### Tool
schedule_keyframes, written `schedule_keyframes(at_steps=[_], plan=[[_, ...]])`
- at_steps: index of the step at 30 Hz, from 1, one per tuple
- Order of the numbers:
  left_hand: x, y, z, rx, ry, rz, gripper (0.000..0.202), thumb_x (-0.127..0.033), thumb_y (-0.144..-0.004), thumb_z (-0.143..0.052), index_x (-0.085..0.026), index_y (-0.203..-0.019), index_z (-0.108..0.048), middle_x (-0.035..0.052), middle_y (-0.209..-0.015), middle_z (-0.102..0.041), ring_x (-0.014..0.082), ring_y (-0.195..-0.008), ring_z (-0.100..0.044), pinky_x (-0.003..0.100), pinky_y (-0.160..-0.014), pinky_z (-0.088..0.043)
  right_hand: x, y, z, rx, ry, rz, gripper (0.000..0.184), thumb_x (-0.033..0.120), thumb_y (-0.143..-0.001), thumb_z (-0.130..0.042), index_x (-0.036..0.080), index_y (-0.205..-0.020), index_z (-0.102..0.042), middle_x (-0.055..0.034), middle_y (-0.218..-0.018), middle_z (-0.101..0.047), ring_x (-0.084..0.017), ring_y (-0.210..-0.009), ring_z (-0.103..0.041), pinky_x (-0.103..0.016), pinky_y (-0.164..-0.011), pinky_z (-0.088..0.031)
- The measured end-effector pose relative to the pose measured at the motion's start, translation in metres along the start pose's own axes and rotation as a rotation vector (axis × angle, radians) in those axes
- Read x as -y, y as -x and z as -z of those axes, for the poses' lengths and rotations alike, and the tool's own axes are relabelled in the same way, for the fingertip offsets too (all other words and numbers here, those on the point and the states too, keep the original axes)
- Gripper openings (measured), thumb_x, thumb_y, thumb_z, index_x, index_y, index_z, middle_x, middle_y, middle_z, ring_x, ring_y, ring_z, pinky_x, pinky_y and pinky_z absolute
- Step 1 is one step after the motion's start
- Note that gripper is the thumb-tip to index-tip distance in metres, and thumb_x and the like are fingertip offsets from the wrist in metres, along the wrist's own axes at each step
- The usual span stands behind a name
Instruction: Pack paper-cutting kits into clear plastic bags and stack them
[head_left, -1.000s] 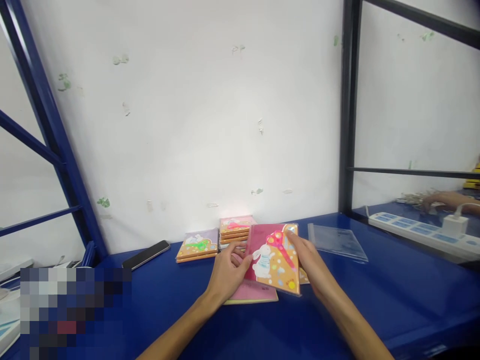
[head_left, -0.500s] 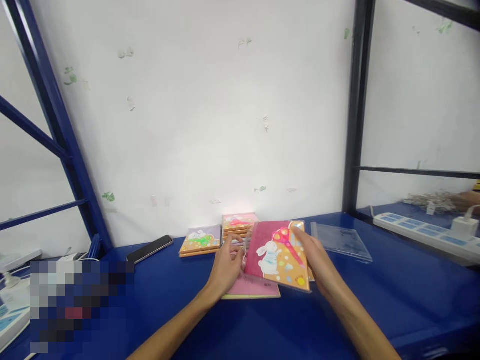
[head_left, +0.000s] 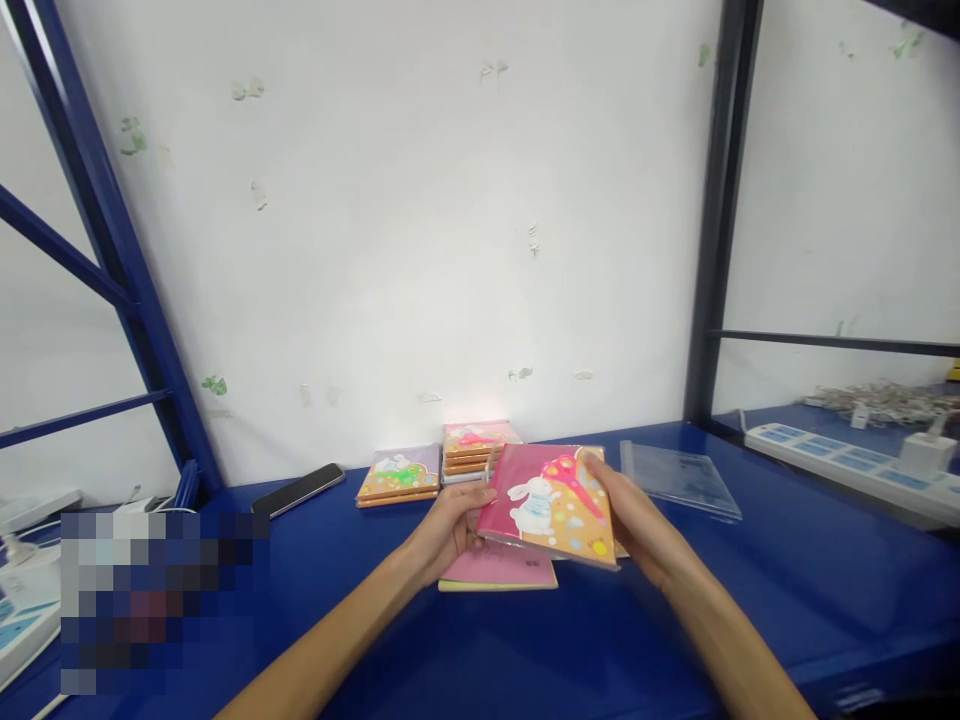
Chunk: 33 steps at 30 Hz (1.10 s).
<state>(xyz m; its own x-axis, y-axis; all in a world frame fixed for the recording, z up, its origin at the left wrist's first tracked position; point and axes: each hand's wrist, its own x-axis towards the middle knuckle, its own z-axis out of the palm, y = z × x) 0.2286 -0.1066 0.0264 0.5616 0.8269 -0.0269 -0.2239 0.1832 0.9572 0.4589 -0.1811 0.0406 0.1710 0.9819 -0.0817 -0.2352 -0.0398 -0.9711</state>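
Note:
Between my hands is a clear-wrapped packet (head_left: 536,515) with a white rabbit, pink scissors and a magenta and orange front. My left hand (head_left: 452,525) pinches its left edge, thumb on top. My right hand (head_left: 630,510) grips the right edge, its thumb on the upper corner. The packet is held tilted above the table, partly over pink paper sheets (head_left: 499,572) with a yellow edge below. Behind it stands a stack of similar packets (head_left: 476,440), partly hidden by the held one. Left of that lie packets with green scissors (head_left: 401,474).
Clear plastic sleeves (head_left: 681,478) lie right of my hands on the blue table (head_left: 600,650). A black phone (head_left: 298,490) rests at the left. Power strips (head_left: 847,462) stand at both sides, with tangled cables (head_left: 877,402) at far right. A white wall rises behind.
My left hand has moved from beside the packet's wrapper edge to a pinch on its left edge. The packet has tipped flatter. The hand at far right has left view.

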Motion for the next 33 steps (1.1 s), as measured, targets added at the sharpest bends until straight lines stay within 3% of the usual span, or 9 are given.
schedule_keyframes(at_steps=[6,10,13,15,18,23,29,33], plan=[[-0.004,0.001,0.001,-0.053,0.045,0.054,0.029,-0.027,-0.072,-0.083,-0.009,-0.093,-0.076,0.0065,-0.079,-0.076,0.0111,-0.063,-0.066,0.018,-0.055,-0.046,-0.004,-0.001,0.007,0.118,0.142,0.032,0.061,0.059,-0.081,-0.077,0.022,-0.126,-0.060,-0.0112,-0.104,-0.080,-0.027,-0.084,-0.077,-0.029,-0.057,-0.054],[-0.011,0.004,0.000,-0.093,0.047,0.059,0.022,-0.026,-0.076,-0.078,-0.011,-0.091,-0.074,0.0057,-0.078,-0.075,0.0118,-0.064,-0.065,0.019,-0.053,-0.045,-0.001,-0.005,0.014,0.035,0.133,0.062,0.077,0.054,-0.079,-0.079,0.020,-0.141,-0.049,-0.0108,-0.096,-0.080,-0.027,-0.077,-0.076,-0.031,-0.055,-0.056],[-0.014,0.005,0.001,-0.095,0.067,0.067,0.014,-0.022,-0.078,-0.073,-0.013,-0.087,-0.071,0.0041,-0.075,-0.073,0.0124,-0.063,-0.065,0.020,-0.055,-0.048,0.002,-0.008,0.022,-0.046,0.116,0.087,0.094,0.047,-0.082,-0.078,0.017,-0.157,-0.030,-0.0101,-0.092,-0.080,-0.026,-0.068,-0.074,-0.032,-0.053,-0.055],[-0.015,0.004,0.003,-0.092,0.075,0.082,0.011,-0.020,-0.078,-0.070,-0.014,-0.087,-0.070,0.0035,-0.075,-0.073,0.0132,-0.064,-0.066,0.022,-0.057,-0.050,0.003,-0.009,0.026,-0.070,0.118,0.099,0.094,0.043,-0.084,-0.076,0.017,-0.160,-0.025,-0.0094,-0.090,-0.080,-0.025,-0.062,-0.071,-0.032,-0.048,-0.052],[-0.015,0.004,0.007,-0.055,0.078,0.150,0.016,-0.022,-0.078,-0.070,-0.012,-0.091,-0.071,0.0062,-0.077,-0.075,0.0159,-0.064,-0.068,0.025,-0.058,-0.053,0.004,-0.009,0.028,-0.069,0.152,0.114,0.087,0.041,-0.087,-0.073,0.018,-0.159,-0.031,-0.0074,-0.087,-0.080,-0.024,-0.060,-0.070,-0.031,-0.047,-0.050],[-0.018,0.004,0.015,0.051,0.055,0.186,0.034,-0.027,-0.081,-0.078,-0.012,-0.110,-0.072,0.0117,-0.100,-0.079,0.0200,-0.086,-0.076,0.029,-0.082,-0.058,0.006,-0.008,0.025,-0.034,0.152,0.120,0.084,0.042,-0.085,-0.072,0.021,-0.157,-0.036,-0.0073,-0.094,-0.082,-0.028,-0.076,-0.075,-0.034,-0.060,-0.056],[-0.023,0.003,0.023,0.026,-0.091,0.156,0.031,-0.031,-0.082,-0.081,-0.013,-0.106,-0.072,0.0073,-0.086,-0.077,0.0134,-0.064,-0.071,0.021,-0.060,-0.056,0.015,-0.001,0.034,-0.114,0.167,0.184,0.086,0.039,-0.079,-0.077,0.018,-0.154,-0.042,-0.0067,-0.079,-0.080,-0.021,-0.050,-0.062,-0.028,-0.043,-0.044],[-0.021,0.002,0.023,-0.002,-0.012,0.139,0.024,-0.027,-0.084,-0.079,-0.013,-0.103,-0.072,0.0062,-0.085,-0.077,0.0113,-0.061,-0.069,0.020,-0.057,-0.056,0.024,0.005,0.044,-0.156,0.135,0.210,0.080,0.037,-0.078,-0.078,0.021,-0.151,-0.048,-0.0067,-0.082,-0.081,-0.018,-0.050,-0.060,-0.027,-0.044,-0.045]])
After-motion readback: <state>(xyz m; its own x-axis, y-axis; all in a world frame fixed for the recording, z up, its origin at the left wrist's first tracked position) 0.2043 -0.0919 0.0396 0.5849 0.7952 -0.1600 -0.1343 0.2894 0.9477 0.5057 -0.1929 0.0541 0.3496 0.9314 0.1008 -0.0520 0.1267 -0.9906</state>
